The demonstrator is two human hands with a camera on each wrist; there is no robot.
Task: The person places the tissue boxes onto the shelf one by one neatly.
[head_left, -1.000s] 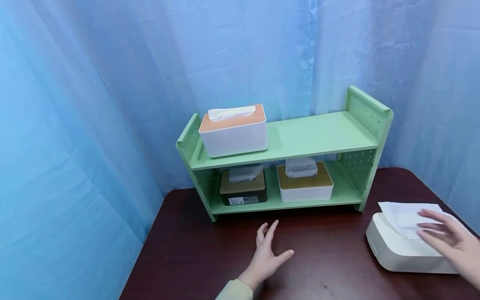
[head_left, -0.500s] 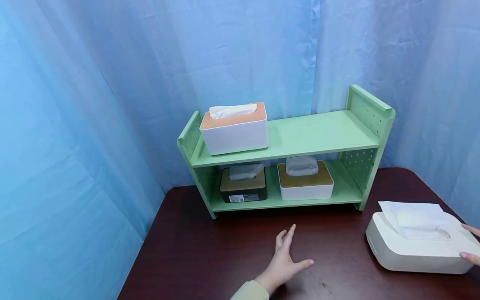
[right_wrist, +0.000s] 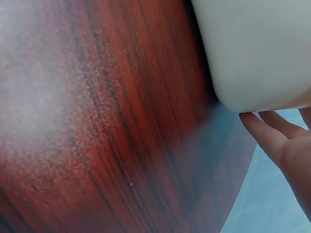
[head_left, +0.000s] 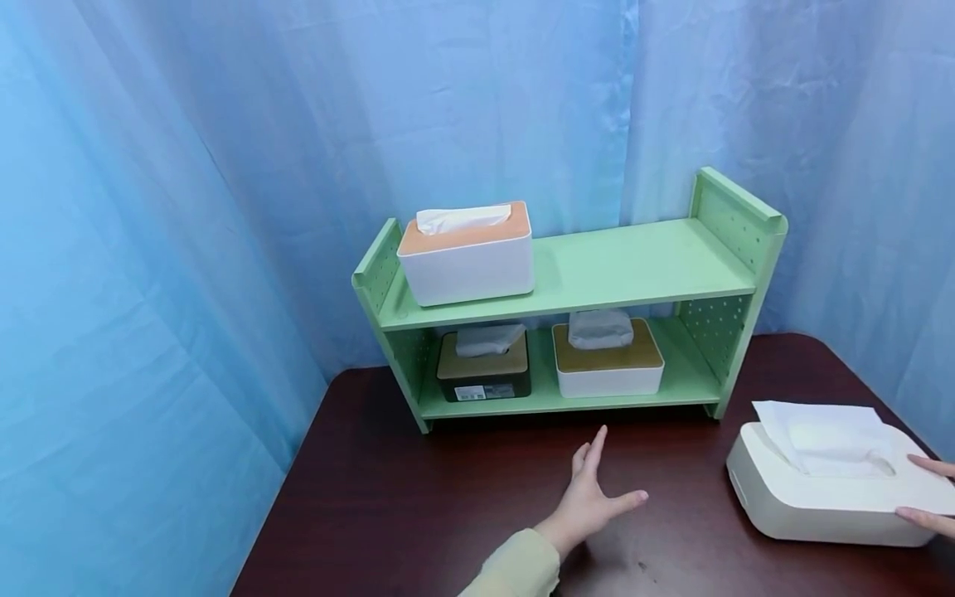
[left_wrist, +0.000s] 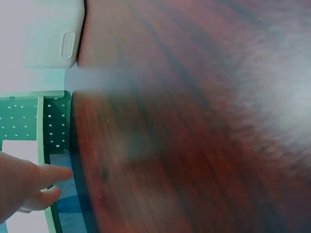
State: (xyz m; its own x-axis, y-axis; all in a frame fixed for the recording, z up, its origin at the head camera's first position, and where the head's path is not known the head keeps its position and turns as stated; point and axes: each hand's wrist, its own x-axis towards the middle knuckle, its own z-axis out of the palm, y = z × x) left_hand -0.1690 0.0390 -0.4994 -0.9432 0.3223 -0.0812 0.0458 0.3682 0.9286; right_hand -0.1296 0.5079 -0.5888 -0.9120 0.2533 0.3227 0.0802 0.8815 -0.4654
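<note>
A cream tissue box (head_left: 828, 518) with a white tissue (head_left: 836, 435) sticking up from its slot sits at the table's right side. My right hand (head_left: 931, 522) is at its right end, mostly outside the head view. In the right wrist view, nearly straight fingers (right_wrist: 265, 131) touch the end of the box. My left hand (head_left: 585, 502) hovers over the table in front of the green shelf (head_left: 642, 261), fingers spread and holding nothing. The left wrist view catches part of this hand (left_wrist: 29, 184), with a corner of the cream box beyond it.
On the shelf's upper level stands a white tissue box (head_left: 470, 274) with an orange-brown lid. Below are a dark tissue box (head_left: 485, 385) and a low white one (head_left: 608, 381) with a wooden lid. Blue curtains (head_left: 224, 166) hang behind the dark red-brown table (head_left: 358, 506).
My left hand has moved right toward the cream tissue box. My right hand has gone from above the tissue to the box's right end and now touches it. The box has barely shifted.
</note>
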